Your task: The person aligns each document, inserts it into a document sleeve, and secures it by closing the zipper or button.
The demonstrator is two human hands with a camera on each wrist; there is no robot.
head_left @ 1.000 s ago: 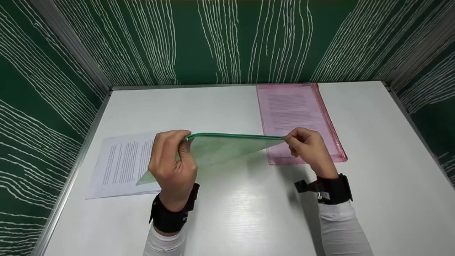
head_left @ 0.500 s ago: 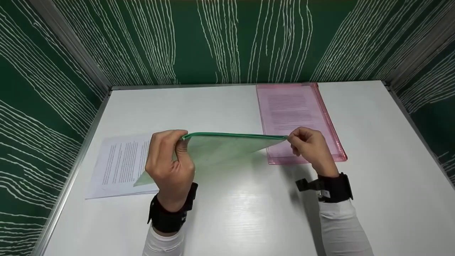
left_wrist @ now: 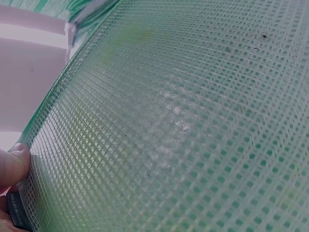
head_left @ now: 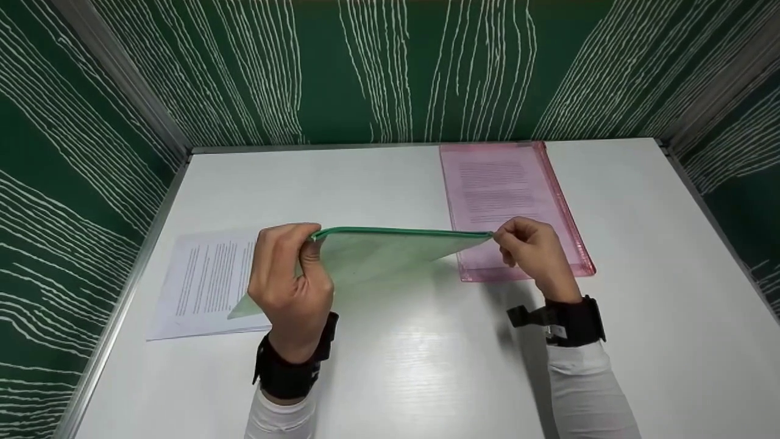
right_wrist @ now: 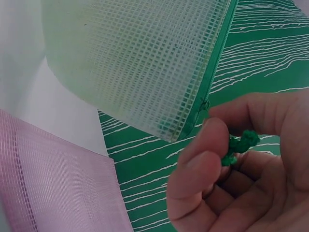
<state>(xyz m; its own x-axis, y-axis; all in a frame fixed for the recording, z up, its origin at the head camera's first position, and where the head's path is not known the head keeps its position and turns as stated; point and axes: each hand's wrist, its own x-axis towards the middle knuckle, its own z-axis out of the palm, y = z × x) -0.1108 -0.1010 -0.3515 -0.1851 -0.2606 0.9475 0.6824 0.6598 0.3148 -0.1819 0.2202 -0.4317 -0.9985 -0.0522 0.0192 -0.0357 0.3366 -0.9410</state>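
Note:
A translucent green mesh zipper pouch (head_left: 384, 256) is held up, its green zipper edge on top and its sheet sloping down toward the left. My left hand (head_left: 289, 280) pinches the left end of that edge between thumb and fingers. In the left wrist view a thumb (left_wrist: 13, 166) presses the mesh, above a dark printed tag (left_wrist: 18, 210). At the opposite end my right hand (head_left: 530, 247) pinches the green pull cord (right_wrist: 244, 140), whose knotted end sticks out past the fingers. The zipper slider (right_wrist: 205, 104) sits near the pouch's right corner.
A pink zipper pouch (head_left: 481, 272) with printed sheets inside lies at the back right, partly behind my right hand. Loose printed papers (head_left: 204, 280) lie on the left of the white table (head_left: 426, 378). Green walls (head_left: 329, 79) with white lines enclose the back and sides.
My left hand has shifted slightly left and my right hand slightly right, along with the green pouch's edge. Over the last half second both hands stay nearly still.

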